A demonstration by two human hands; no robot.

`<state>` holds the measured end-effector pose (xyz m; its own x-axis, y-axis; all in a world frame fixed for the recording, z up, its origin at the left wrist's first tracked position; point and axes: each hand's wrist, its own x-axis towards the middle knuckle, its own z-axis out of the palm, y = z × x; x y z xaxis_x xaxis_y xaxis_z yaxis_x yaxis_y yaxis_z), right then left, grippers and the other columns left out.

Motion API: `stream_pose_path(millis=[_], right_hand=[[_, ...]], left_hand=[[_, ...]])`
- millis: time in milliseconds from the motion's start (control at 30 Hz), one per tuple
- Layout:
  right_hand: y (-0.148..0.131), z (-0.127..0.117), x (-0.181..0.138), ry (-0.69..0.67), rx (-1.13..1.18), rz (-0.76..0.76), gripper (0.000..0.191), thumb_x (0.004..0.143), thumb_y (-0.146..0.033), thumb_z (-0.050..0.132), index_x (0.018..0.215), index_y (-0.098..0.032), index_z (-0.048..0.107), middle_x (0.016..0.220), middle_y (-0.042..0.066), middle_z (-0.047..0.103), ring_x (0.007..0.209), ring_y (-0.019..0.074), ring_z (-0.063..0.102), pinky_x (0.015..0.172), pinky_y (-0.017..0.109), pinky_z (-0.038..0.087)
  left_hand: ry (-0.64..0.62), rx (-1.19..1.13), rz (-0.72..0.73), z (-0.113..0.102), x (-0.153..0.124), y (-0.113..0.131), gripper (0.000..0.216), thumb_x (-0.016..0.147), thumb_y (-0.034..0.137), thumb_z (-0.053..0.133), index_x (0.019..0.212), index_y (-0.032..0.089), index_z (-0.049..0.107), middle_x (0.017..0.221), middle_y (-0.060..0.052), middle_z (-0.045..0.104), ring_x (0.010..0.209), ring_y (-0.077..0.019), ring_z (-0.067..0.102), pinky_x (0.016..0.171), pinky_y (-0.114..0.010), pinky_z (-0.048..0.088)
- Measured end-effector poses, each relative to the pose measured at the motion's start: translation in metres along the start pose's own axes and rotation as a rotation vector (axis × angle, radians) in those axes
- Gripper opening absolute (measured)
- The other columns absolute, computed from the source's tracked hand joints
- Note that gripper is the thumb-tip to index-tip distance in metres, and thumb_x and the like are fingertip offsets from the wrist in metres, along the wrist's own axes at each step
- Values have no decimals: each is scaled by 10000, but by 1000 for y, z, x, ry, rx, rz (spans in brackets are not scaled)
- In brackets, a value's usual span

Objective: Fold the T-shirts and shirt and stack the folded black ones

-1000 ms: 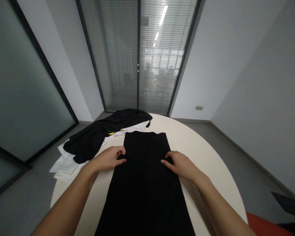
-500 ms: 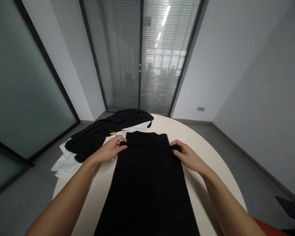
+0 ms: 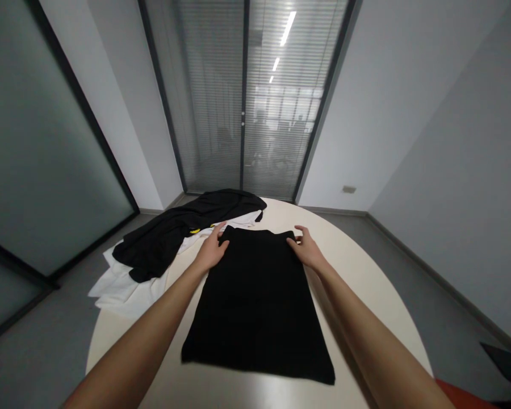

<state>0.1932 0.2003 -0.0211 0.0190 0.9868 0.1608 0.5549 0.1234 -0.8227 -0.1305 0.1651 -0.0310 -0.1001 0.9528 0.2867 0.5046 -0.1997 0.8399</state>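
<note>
A black garment [image 3: 259, 301], folded into a flat panel, lies on the white round table [image 3: 366, 301]. Its exact kind does not show. My left hand [image 3: 212, 250] is at the panel's far left corner, thumb and forefinger apart, the thumb touching the cloth's edge. At the far right corner my right hand [image 3: 309, 249] rests with thumb and fingers parted, the thumb over the edge. Neither hand appears to grip the cloth.
Left of the panel, a black garment with a yellow detail [image 3: 166, 241] lies heaped over white clothing [image 3: 123, 289], which overhangs the table's left edge. Beyond the table stand a glass partition with blinds [image 3: 276, 142] and grey walls. Something red [image 3: 460, 392] shows at lower right.
Both hands have moved away from me to the far corners, letting go of the cloth's edge. The near part of the garment has come forward, so its near edge now shows on the table.
</note>
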Motion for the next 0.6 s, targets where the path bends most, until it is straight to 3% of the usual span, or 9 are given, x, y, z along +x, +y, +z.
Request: stream_pose_path(millis=[133, 233, 333, 467, 600], right_hand=[[18, 1, -3, -5, -1, -81, 294, 828, -396, 595, 1071, -232, 570, 816, 2, 664, 673, 168, 605, 665, 298, 496], [18, 1, 6, -4, 13, -194, 239, 858, -391, 538, 964, -203, 639, 884, 45, 694, 745, 181, 622, 725, 314, 506], [16, 6, 17, -1, 9, -206, 295, 874, -367, 526, 1048, -183, 677, 997, 77, 723, 821, 193, 646, 807, 346, 522], [21, 15, 19, -45, -9, -181, 313, 855, -309, 570, 1116, -185, 692, 1051, 83, 735, 865, 200, 669, 870, 378, 536], [23, 14, 17, -53, -48, -183, 388, 906, -280, 503, 1256, -186, 643, 1217, 107, 697, 1005, 220, 676, 943, 405, 534]], left_hand=[[-25, 113, 169, -4, -4, -9, 377, 841, 141, 593, 1196, 212, 698, 1247, -75, 701, 1172, -250, 640, 1087, -432, 455], [62, 131, 163, -5, 2, -13, 393, 901, 167, 524, 1269, 196, 659, 1318, -92, 664, 1250, -252, 595, 1113, -448, 436], [119, 185, 160, -1, 6, -21, 434, 902, 148, 491, 1315, 175, 622, 1376, -111, 621, 1314, -256, 549, 1152, -467, 398], [94, 228, 157, 6, 1, -34, 474, 850, 110, 501, 1309, 121, 617, 1411, -165, 581, 1345, -285, 523, 1179, -501, 362], [84, 265, 184, 9, 0, -40, 548, 872, 138, 490, 1419, 159, 529, 1506, -141, 495, 1418, -274, 440, 1196, -508, 336]])
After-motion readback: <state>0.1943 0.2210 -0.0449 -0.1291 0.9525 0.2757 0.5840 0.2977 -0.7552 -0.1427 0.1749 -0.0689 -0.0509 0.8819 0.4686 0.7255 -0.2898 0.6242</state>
